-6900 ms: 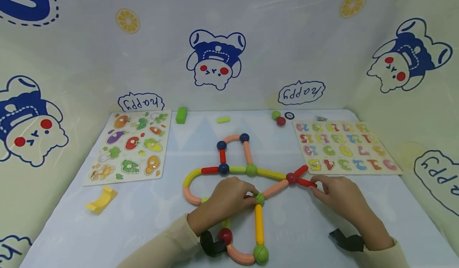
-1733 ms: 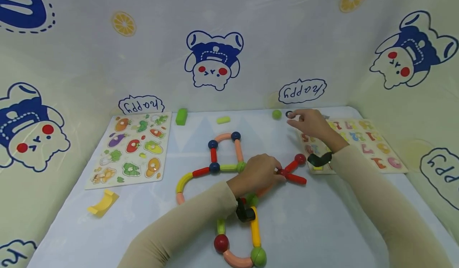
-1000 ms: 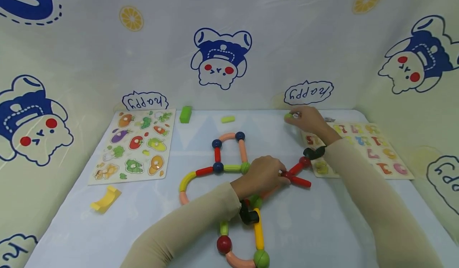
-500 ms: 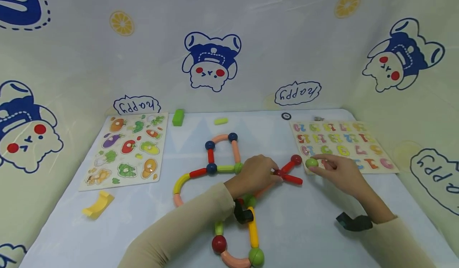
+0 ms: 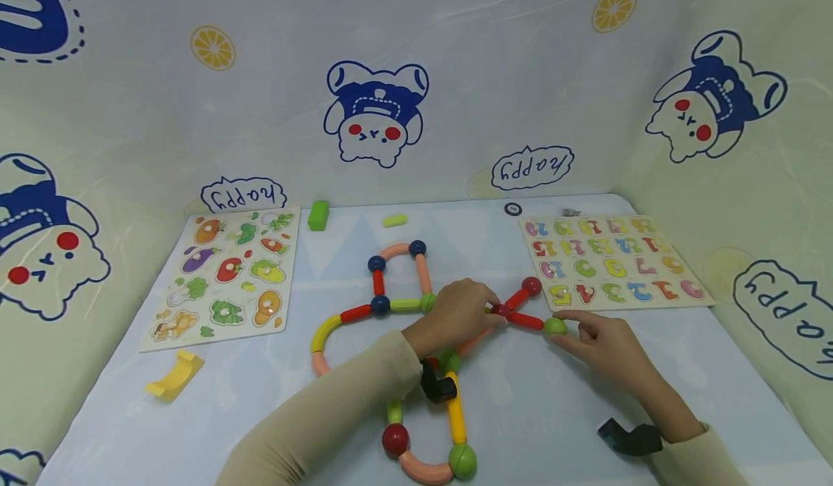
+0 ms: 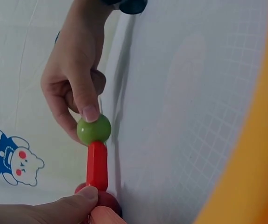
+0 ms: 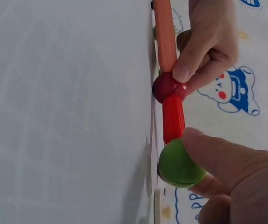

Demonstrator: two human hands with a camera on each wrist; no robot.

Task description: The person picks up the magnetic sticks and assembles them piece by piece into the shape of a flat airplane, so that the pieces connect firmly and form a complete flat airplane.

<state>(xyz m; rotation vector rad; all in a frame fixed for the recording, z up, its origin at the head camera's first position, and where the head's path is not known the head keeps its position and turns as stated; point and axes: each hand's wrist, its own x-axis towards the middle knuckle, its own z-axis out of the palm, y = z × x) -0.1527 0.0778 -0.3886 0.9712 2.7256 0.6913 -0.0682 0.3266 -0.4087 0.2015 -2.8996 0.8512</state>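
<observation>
My left hand [image 5: 458, 317] pinches a dark red ball [image 7: 165, 87] where several rods of a ball-and-rod figure meet on the table. Two red rods fan out from that ball to the right. The upper rod ends in another red ball [image 5: 531, 286]. At the tip of the lower red rod [image 6: 97, 165] sits a green ball [image 7: 180, 163], pinched between thumb and fingers of my right hand [image 5: 605, 345]; ball and rod touch. Leftward, the figure goes on with blue balls [image 5: 380, 305], a yellow curved piece [image 5: 324, 333] and a yellow rod [image 5: 457, 410], partly hidden under my left arm.
A vegetable puzzle board [image 5: 221, 276] lies at the left, a number puzzle board [image 5: 614, 262] at the right. Further back are a green block [image 5: 318, 215], a short light green rod [image 5: 394, 220] and a black ring [image 5: 513, 209]. A yellow arched block [image 5: 176, 376] lies at front left.
My right hand set a red ball on the upper rod, then took the green ball from the table's back and brought it to the lower rod. My left hand moved onto the red joint ball.
</observation>
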